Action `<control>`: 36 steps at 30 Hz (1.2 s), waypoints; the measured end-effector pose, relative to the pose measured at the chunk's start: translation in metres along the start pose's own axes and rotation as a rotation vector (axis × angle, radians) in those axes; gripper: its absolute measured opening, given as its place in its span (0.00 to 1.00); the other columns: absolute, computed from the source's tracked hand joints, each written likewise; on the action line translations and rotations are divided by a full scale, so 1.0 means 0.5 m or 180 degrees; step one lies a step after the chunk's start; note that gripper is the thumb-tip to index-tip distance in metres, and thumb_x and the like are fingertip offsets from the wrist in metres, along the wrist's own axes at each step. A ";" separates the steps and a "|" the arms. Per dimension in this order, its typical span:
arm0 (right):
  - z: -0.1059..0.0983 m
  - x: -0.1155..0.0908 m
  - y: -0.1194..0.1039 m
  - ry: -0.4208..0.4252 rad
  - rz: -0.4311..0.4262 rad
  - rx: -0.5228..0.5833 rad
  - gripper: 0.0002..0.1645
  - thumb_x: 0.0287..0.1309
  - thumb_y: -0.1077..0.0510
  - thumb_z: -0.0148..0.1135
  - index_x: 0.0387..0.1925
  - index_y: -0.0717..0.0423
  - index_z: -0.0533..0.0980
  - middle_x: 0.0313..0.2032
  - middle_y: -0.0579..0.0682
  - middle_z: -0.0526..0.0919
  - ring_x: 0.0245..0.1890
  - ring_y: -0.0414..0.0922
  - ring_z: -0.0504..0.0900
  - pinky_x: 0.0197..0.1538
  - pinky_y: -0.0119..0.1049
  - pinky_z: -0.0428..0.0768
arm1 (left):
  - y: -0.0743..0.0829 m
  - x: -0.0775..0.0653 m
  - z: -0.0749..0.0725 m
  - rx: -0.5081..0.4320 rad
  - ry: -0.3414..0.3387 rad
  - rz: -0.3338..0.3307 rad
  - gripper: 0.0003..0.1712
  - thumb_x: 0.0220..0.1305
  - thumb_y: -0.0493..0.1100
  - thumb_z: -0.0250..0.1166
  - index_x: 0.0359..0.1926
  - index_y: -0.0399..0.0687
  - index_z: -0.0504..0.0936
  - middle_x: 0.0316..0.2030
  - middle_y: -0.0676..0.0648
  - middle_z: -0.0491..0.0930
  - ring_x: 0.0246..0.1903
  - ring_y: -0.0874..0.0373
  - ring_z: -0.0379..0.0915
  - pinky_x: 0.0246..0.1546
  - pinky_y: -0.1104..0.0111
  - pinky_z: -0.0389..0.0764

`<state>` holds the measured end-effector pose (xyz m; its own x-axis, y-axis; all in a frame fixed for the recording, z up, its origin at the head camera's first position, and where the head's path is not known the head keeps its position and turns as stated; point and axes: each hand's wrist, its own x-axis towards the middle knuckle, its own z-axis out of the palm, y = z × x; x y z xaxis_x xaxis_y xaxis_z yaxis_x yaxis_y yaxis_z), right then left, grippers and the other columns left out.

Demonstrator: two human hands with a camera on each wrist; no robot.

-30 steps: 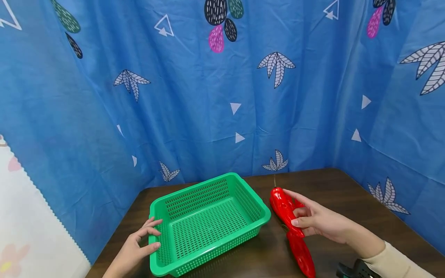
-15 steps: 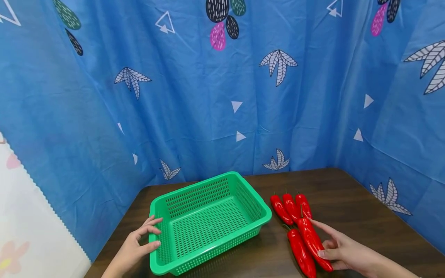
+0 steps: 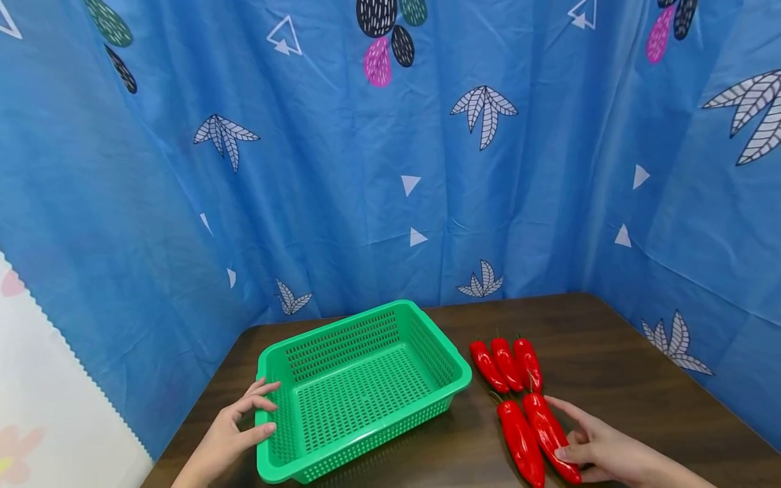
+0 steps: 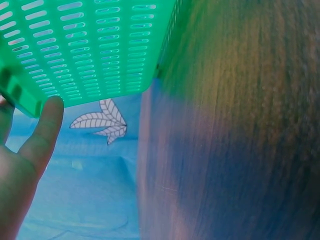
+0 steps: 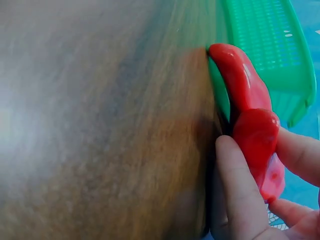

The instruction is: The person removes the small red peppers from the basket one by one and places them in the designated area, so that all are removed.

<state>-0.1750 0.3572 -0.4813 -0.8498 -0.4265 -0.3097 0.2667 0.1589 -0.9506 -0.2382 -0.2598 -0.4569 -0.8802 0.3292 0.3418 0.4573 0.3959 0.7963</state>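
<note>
My right hand holds a glossy red chili pepper by its front end, thumb on top and fingers along its right side. In the right wrist view this chili pepper lies between thumb and fingers, close over the wood. Directly to its left is a second red chili pepper, its green stem pointing back. Behind them lie three more chili peppers side by side. My left hand grips the left rim of a green plastic basket, which has nothing in it.
Everything stands on a dark wooden table, with its right edge running diagonally toward the front. Blue patterned curtains hang around the back and sides. A pale floral cloth hangs at the left.
My right hand has carried the chili pepper from over the back ones toward the front and set it down beside the other front one. My left hand stays on the basket.
</note>
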 end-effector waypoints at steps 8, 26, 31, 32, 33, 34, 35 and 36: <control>0.015 -0.003 0.005 0.0000 -0.0081 -0.0130 0.54 0.69 0.59 0.59 0.74 0.68 0.30 0.33 0.50 0.73 0.34 0.45 0.73 0.41 0.38 0.83 | -0.001 -0.008 -0.002 0.0003 -0.0025 -0.0029 0.09 0.67 0.34 0.63 0.48 0.39 0.79 0.62 0.74 0.69 0.64 0.94 0.46 0.61 0.27 0.52; 0.006 0.025 0.013 -0.0145 -0.0147 -0.0469 0.56 0.67 0.56 0.62 0.71 0.76 0.33 0.28 0.50 0.76 0.24 0.43 0.76 0.30 0.32 0.77 | -0.004 -0.022 -0.016 0.0107 -0.0027 -0.0191 0.12 0.68 0.36 0.63 0.51 0.41 0.79 0.63 0.71 0.70 0.63 0.96 0.47 0.62 0.27 0.55; 0.006 0.008 -0.011 -0.0296 -0.0105 -0.0609 0.52 0.70 0.56 0.59 0.69 0.80 0.34 0.28 0.49 0.76 0.21 0.39 0.74 0.27 0.30 0.72 | -0.004 -0.017 -0.012 0.0146 -0.0066 -0.0219 0.16 0.68 0.38 0.64 0.56 0.41 0.78 0.68 0.59 0.70 0.63 0.95 0.47 0.64 0.27 0.54; 0.004 0.005 -0.016 -0.0300 -0.0068 -0.0651 0.51 0.70 0.56 0.59 0.68 0.81 0.36 0.29 0.50 0.76 0.21 0.39 0.74 0.27 0.29 0.72 | -0.003 -0.017 -0.012 0.0141 -0.0080 -0.0226 0.17 0.69 0.38 0.64 0.57 0.41 0.78 0.69 0.59 0.69 0.63 0.95 0.46 0.65 0.27 0.52; 0.001 0.003 -0.021 -0.0246 -0.0025 -0.0725 0.50 0.69 0.56 0.60 0.69 0.81 0.39 0.29 0.51 0.77 0.20 0.39 0.75 0.26 0.30 0.73 | -0.001 -0.016 -0.011 0.0148 -0.0096 -0.0223 0.18 0.69 0.38 0.63 0.58 0.41 0.77 0.70 0.57 0.68 0.64 0.96 0.46 0.65 0.27 0.52; 0.000 -0.001 -0.030 -0.0174 0.0029 -0.0818 0.48 0.69 0.55 0.60 0.69 0.81 0.43 0.29 0.52 0.77 0.20 0.40 0.75 0.26 0.31 0.74 | 0.001 -0.015 -0.010 0.0153 -0.0109 -0.0212 0.19 0.69 0.38 0.63 0.60 0.42 0.77 0.71 0.56 0.67 0.64 0.95 0.45 0.65 0.27 0.51; -0.001 -0.004 -0.042 -0.0069 0.0065 -0.0957 0.46 0.68 0.54 0.61 0.68 0.80 0.47 0.29 0.52 0.77 0.20 0.41 0.76 0.26 0.32 0.76 | 0.004 -0.015 -0.010 0.0180 -0.0134 -0.0195 0.20 0.69 0.38 0.63 0.61 0.43 0.77 0.73 0.54 0.66 0.64 0.96 0.44 0.65 0.26 0.51; -0.003 -0.006 -0.056 0.0026 0.0085 -0.1092 0.44 0.68 0.53 0.62 0.68 0.79 0.52 0.29 0.53 0.77 0.20 0.42 0.76 0.26 0.33 0.77 | 0.008 -0.014 -0.010 0.0205 -0.0164 -0.0186 0.21 0.70 0.39 0.62 0.62 0.43 0.76 0.74 0.51 0.64 0.64 0.96 0.43 0.64 0.26 0.51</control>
<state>-0.1806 0.3555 -0.4537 -0.8486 -0.4112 -0.3328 0.1215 0.4608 -0.8792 -0.2310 -0.2650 -0.4537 -0.8987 0.3469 0.2683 0.4141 0.4696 0.7798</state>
